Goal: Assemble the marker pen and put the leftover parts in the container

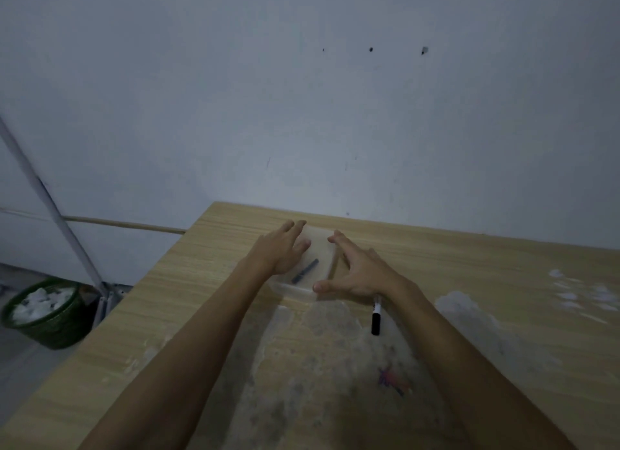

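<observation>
Flanking clear container (295, 290) near surface (469, 265) far edge: left hand (283, 253), right hand (360, 273), fingers spread, empty. Inside: grey part (304, 271). Beside: black marker (376, 317).

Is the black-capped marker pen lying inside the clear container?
No. The marker pen lies on the table beside the right hand, outside the container.
</observation>
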